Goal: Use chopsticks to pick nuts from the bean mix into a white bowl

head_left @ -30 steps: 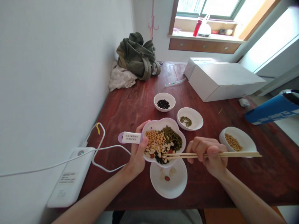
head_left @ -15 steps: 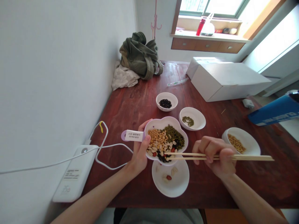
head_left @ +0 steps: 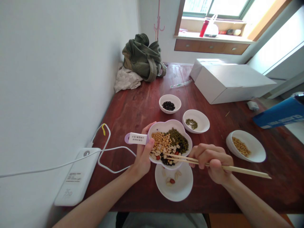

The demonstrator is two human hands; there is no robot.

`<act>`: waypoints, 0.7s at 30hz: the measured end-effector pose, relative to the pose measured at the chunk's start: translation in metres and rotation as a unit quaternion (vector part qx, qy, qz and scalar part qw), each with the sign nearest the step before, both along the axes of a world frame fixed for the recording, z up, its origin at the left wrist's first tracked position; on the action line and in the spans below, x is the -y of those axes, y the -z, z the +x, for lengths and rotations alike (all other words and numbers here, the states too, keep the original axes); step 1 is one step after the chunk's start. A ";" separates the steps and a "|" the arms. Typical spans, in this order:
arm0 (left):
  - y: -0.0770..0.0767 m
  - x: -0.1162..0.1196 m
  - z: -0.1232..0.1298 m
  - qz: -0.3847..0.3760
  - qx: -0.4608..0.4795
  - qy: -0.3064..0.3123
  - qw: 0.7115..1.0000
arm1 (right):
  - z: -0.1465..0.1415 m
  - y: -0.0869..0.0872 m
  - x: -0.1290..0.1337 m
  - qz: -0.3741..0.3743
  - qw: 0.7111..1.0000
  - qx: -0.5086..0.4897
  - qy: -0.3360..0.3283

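Note:
My left hand point(head_left: 143, 155) grips a flower-shaped bowl point(head_left: 159, 126) with a purple rim by its left side, beside its labelled handle. In it lie yellow soybeans point(head_left: 161, 139), green mung beans point(head_left: 178, 134), peanuts and dark beans. My right hand point(head_left: 212, 160) is closed round wooden chopsticks point(head_left: 247, 171); their tips reach among the peanuts and dark beans in the bowl. Whether the tips pinch anything I cannot tell. Partly under the flower-shaped bowl is a white bowl point(head_left: 182, 190) holding a few peanuts point(head_left: 171, 181), one of them red.
Farther back stand white bowls with black beans point(head_left: 168, 105), mung beans point(head_left: 191, 123) and soybeans point(head_left: 241, 146). A white power bank point(head_left: 77, 177) with a cable lies left, by the wall. A white box point(head_left: 228, 80), green bag point(head_left: 142, 57) and blue container point(head_left: 280, 110) are around.
My right hand has moved a little left, and the chopsticks have tilted so their back ends are lower. Their tips have shifted slightly left within the bowl. My left hand keeps its hold.

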State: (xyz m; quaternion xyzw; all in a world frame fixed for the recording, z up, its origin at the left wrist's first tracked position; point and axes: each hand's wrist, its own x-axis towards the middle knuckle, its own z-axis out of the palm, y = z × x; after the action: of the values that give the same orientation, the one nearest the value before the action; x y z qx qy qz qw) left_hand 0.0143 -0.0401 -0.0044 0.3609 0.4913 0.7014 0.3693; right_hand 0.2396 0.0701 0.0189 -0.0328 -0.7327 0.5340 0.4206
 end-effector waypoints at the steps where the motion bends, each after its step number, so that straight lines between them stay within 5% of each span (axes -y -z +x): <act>1: 0.000 0.000 0.000 -0.001 -0.001 0.001 1.000 | 0.000 0.000 0.000 -0.002 1.000 -0.002 0.002; 7: 0.000 0.000 0.000 0.001 0.003 0.006 1.000 | -0.006 -0.003 0.004 -0.049 0.998 -0.031 0.027; 13: 0.001 0.000 0.000 -0.017 0.001 -0.007 1.000 | -0.003 -0.013 -0.001 -0.175 0.981 -0.089 0.005; 16: 0.000 -0.001 0.000 -0.009 0.001 -0.010 1.000 | 0.001 -0.017 -0.005 -0.191 0.978 -0.082 -0.037; 21: 0.001 -0.001 -0.001 0.003 -0.005 -0.011 1.000 | 0.000 -0.015 -0.006 -0.199 0.979 -0.029 0.013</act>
State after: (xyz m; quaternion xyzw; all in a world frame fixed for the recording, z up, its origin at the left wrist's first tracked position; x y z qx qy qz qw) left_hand 0.0133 -0.0389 -0.0057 0.3599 0.4953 0.7050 0.3581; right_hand 0.2394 0.0757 0.0341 -0.1100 -0.5984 0.6644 0.4341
